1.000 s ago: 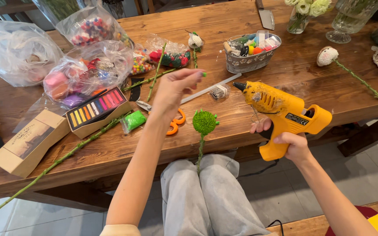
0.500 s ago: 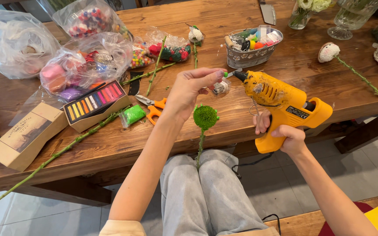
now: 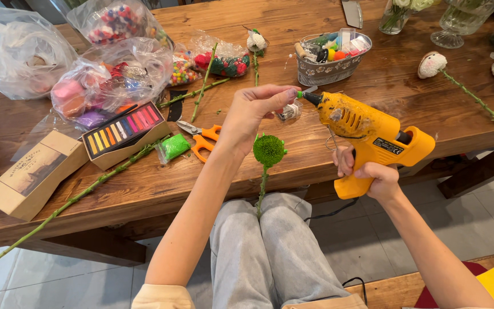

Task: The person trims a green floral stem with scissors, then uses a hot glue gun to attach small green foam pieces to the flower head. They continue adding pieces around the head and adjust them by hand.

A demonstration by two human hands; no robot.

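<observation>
Over table, right hand gripping glue gun

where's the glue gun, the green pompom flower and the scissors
glue gun [image 3: 367,129], head view, on its yellow body
green pompom flower [image 3: 269,150], head view, on the round green head
scissors [image 3: 206,139], head view, on the orange handles

Wooden table carries scissors, pastel box, bags.

I see a grainy, matt wooden counter — the glue gun is smudged yellow plastic, the bags crinkled glossy film.
</observation>
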